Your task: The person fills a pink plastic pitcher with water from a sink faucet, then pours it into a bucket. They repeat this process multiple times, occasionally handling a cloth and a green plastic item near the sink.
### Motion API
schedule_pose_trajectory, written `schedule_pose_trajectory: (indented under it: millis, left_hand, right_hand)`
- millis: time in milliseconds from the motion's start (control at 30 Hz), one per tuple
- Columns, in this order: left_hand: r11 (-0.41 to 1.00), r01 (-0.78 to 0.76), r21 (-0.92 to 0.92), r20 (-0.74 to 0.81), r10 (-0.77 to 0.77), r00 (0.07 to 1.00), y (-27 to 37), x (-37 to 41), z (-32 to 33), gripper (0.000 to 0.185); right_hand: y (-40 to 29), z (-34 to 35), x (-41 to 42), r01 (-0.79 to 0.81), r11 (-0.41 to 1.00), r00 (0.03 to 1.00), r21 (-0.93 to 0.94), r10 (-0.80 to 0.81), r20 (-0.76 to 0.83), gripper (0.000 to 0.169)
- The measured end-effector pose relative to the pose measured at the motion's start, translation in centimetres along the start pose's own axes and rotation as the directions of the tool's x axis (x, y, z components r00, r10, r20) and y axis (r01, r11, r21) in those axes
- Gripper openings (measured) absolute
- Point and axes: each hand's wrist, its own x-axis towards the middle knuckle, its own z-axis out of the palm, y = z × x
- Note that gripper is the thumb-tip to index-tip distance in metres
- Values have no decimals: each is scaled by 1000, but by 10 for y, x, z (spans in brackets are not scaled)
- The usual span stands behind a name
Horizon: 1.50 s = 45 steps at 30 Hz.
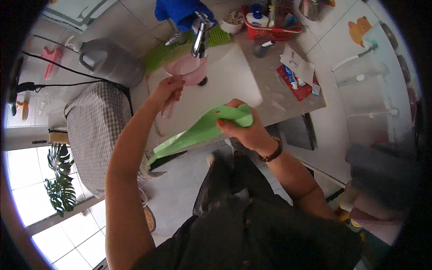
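Note:
My left hand (168, 89) grips the handle of a translucent pink plastic dipper (195, 72). The dipper's bowl sits over the white sink basin (233, 76), below a chrome faucet (201, 37); I cannot tell whether water is running. In my right hand (253, 135) is a thin, curved green plastic sheet (199, 128) with a small hole near the held end. My thumb presses on its upper face, and most of the fingers are hidden behind it. The sheet slants down to the left, over the front edge of the sink.
A blue cloth (184, 13) hangs behind the faucet. A red basket (273, 33) with bottles stands at the back right, toothpaste tubes (292, 77) on the counter nearer. Left of the sink are a grey jug (109, 60) and a checked cloth cover (98, 125). A black cord (67, 65) crosses there.

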Motion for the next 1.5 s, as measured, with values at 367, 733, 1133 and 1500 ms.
schedule_pose_trajectory:
  millis: [367,733,1133,1500]
  left_hand:
    - [992,27,-126,33,-23,999,-32,41,19,17]
    - [985,39,-165,111,-21,994,-51,58,19,18]
    - [994,49,-98,88,-41,995,-69,55,27,13]
    - [989,102,-103,-24,-105,994,-75,15,12,17]
  right_hand:
    - [122,-98,-18,-266,962,960,56,270,-70,36]
    - [125,-79,-30,-539,804,704,251,593,-390,26]
    - [146,-78,-57,-786,390,610,-479,368,-702,34]
    - [78,-43,36,-324,904,791,-279,97,-604,12]
